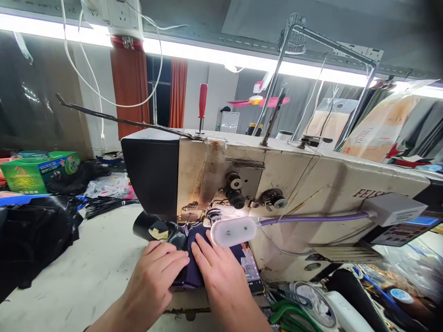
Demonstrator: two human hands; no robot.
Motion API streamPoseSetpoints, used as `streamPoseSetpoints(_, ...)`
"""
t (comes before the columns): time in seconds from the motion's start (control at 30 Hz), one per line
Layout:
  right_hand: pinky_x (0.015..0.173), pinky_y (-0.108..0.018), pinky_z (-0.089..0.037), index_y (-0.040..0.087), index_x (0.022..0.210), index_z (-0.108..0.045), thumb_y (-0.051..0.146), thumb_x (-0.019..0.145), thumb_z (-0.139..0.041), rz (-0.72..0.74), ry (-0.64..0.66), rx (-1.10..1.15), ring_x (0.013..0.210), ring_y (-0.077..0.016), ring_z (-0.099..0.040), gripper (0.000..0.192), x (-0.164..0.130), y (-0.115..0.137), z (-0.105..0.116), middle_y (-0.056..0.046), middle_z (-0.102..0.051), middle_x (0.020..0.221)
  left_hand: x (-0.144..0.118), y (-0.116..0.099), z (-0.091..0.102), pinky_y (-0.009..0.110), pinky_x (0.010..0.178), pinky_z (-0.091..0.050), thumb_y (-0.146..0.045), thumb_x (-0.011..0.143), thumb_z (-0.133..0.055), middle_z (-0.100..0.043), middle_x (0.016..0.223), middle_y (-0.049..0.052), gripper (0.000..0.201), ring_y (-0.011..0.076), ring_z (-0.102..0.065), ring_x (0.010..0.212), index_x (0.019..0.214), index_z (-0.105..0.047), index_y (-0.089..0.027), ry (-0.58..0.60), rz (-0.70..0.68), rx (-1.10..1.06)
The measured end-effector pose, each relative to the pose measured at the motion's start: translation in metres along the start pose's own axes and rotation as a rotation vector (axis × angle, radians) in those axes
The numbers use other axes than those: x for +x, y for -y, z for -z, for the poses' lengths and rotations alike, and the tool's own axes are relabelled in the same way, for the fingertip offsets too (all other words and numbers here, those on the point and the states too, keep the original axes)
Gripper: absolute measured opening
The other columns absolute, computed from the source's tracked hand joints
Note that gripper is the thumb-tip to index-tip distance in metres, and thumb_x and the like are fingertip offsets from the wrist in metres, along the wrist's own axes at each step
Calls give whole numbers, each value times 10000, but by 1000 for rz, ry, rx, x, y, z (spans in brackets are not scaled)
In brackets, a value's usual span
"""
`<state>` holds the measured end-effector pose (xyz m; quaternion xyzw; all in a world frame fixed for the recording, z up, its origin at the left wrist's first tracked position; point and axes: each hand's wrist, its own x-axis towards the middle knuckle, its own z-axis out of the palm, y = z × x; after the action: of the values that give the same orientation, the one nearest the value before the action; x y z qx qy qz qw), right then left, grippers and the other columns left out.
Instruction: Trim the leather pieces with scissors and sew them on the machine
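A dark purple fabric piece (194, 267) lies under the needle area of a worn white sewing machine (304, 184). Joined or lying against its left side is glossy black material (176, 239), with a small yellowish patch near it. My left hand (155, 272) has its fingers bent and pressed together at the fabric's left edge, gripping it; the thumb is partly hidden. Flat on top of the fabric lies my right hand (223, 274), fingers stretched toward the presser foot. A white oval lamp (233, 232) on a purple flexible neck partly covers the right fingers' view.
A lit phone (254, 272) lies right of my right hand. Green-handled scissors (289, 311) and clutter sit at lower right. Black material (38, 235) and a green box (38, 170) are at left. A red screwdriver (203, 103) stands on the machine.
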<state>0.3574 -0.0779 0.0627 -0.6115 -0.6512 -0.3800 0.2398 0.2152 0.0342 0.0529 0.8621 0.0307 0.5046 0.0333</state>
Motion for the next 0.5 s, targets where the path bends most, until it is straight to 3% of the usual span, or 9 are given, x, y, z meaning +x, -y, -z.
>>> streamPoseSetpoints(0.2,744,-306,-593,129,1049,-734,210,1021,-234,60,-11,-17,954,-224,-715,508,-2,-10,-14,-79,-738,1116,12,-7,2,313,660,-436,13,749,-382,-730,801,19,366,171,-567,702,883,-671,-167,-29,-42,35)
streamPoseSetpoints(0.37,693,-240,-608,158,1110,-714,147,963,-386,229,21,-98,940,-219,-731,359,-15,-30,-30,-81,-727,1141,14,-7,-1,311,634,-443,-41,903,-340,-741,786,8,353,155,-591,659,831,-663,-164,-45,-55,142)
streamPoseSetpoints(0.5,732,-231,-615,203,1153,-690,84,943,-408,326,117,-219,974,-181,-721,372,-15,-39,-26,-25,-701,1200,13,-5,-5,301,611,-426,-75,945,-409,-736,739,-8,305,140,-592,620,782,-650,-167,-86,-75,199)
